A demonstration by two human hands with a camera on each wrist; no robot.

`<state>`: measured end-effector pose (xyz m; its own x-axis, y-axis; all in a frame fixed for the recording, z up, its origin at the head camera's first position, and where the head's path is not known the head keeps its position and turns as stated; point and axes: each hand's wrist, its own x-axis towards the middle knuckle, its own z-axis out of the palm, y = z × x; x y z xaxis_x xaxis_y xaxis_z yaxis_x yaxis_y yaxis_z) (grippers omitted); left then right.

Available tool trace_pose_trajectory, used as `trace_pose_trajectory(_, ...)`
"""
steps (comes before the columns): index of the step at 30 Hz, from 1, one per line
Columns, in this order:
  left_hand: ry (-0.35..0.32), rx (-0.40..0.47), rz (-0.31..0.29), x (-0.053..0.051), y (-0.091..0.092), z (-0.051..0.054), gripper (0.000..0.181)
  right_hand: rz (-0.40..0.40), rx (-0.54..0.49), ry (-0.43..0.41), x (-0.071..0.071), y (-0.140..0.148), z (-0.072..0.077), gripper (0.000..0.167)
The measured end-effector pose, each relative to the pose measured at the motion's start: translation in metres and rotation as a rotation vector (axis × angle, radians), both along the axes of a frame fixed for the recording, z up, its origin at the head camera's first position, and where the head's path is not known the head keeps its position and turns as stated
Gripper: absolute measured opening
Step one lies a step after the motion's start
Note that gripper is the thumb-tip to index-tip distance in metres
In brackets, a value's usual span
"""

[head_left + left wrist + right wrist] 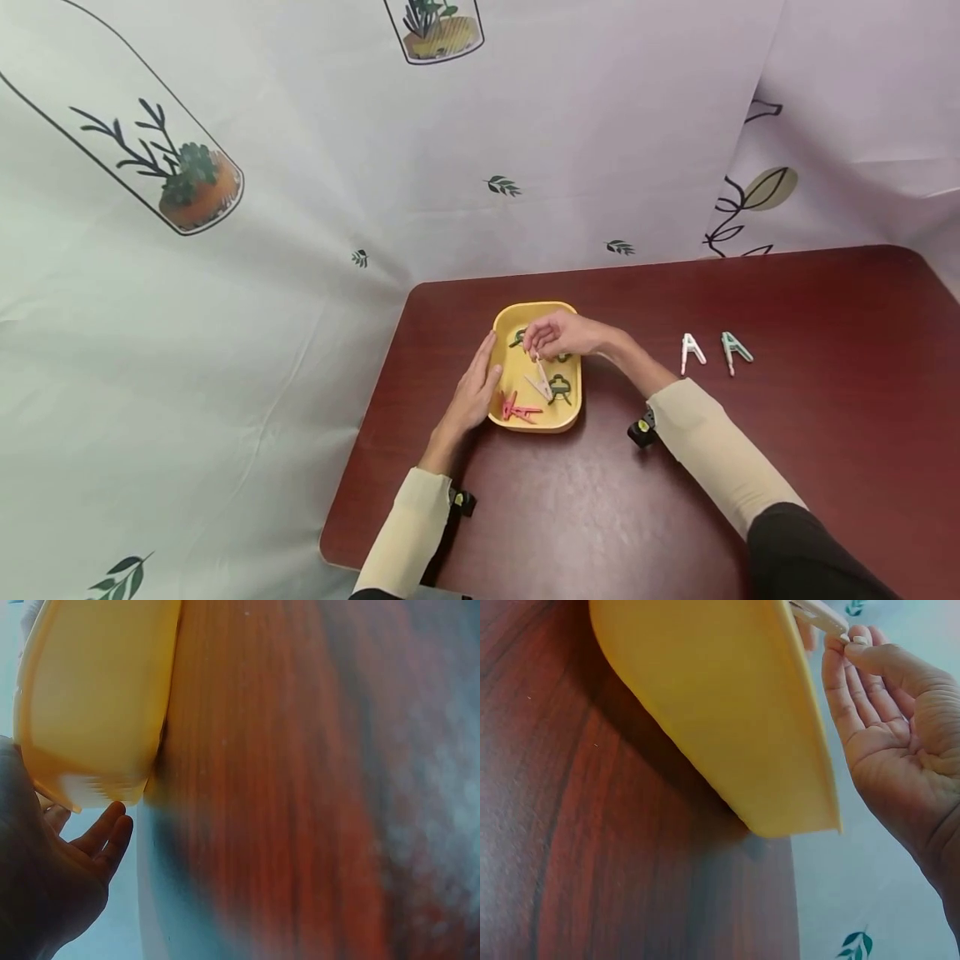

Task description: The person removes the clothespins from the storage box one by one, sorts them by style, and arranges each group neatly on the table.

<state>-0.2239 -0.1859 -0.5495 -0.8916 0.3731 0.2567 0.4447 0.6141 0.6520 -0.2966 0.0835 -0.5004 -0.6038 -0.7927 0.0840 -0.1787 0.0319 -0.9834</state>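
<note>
A yellow plastic tray (573, 417) holds red clothes pegs (519, 408), dark green clips (559, 388) and a pale clothes peg (542, 385). My right hand (558, 333) is over the tray, pinching one end of the pale peg between thumb and fingertips. In the right wrist view that peg (821, 615) shows past the tray's rim, partly hidden by it. Along the tray's left side lies my left hand (474, 390), its fingers extended against the wall. The left wrist view shows this hand (67, 877) dark, beside the yellow wall (97, 697).
To the right of the tray, a white clothes peg (692, 352) and a green clothes peg (736, 352) lie apart on the dark red table (600, 500). A printed cloth (540, 150) hangs behind the table and along its left side.
</note>
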Motion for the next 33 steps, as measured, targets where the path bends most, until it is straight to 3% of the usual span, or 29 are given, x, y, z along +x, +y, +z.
trace_pose_trajectory(5,0.038,0.041,-0.034,-0.002,-0.001,0.0,0.06,-0.053,-0.063,0.014,-0.002,0.013,0.006,0.022)
trace_pose_trajectory(6,0.053,0.048,-0.043,-0.008,-0.005,-0.009,0.059,-0.069,-0.075,0.019,-0.002,0.015,0.006,0.022)
trace_pose_trajectory(10,0.064,0.063,-0.05,-0.008,-0.005,-0.011,0.059,-0.154,-0.106,0.016,-0.002,0.026,0.009,0.021)
trace_pose_trajectory(12,0.057,0.053,-0.042,-0.007,-0.005,-0.011,0.059,-0.203,-0.137,-0.006,-0.002,0.032,0.01,0.022)
trace_pose_trajectory(13,0.043,0.047,-0.032,-0.001,-0.002,-0.001,0.059,-0.227,-0.155,-0.017,-0.001,0.035,0.01,0.022)
trace_pose_trajectory(17,0.03,0.013,-0.01,-0.002,0.0,-0.001,0.059,-0.332,-0.216,-0.05,0.001,0.048,0.011,0.023)
trace_pose_trajectory(23,0.037,0.037,-0.031,-0.004,-0.001,-0.001,0.06,-0.481,-0.273,-0.056,0.005,0.071,0.001,0.022)
trace_pose_trajectory(24,0.054,0.049,-0.044,-0.01,-0.005,-0.01,0.059,-0.497,-0.288,-0.061,0.006,0.074,-0.002,0.023)
trace_pose_trajectory(29,0.062,0.094,-0.082,-0.017,-0.012,-0.022,0.061,-0.555,-0.334,-0.088,0.011,0.092,-0.013,0.029)
trace_pose_trajectory(30,0.066,0.094,-0.081,-0.022,-0.015,-0.031,0.061,-0.568,-0.336,-0.092,0.012,0.096,-0.016,0.029)
trace_pose_trajectory(31,0.046,0.084,-0.07,-0.015,-0.011,-0.022,0.061,-0.578,-0.341,-0.1,0.013,0.099,-0.019,0.029)
trace_pose_trajectory(33,0.031,0.06,-0.05,-0.013,-0.009,-0.018,0.06,-0.594,-0.353,-0.108,0.014,0.106,-0.023,0.03)
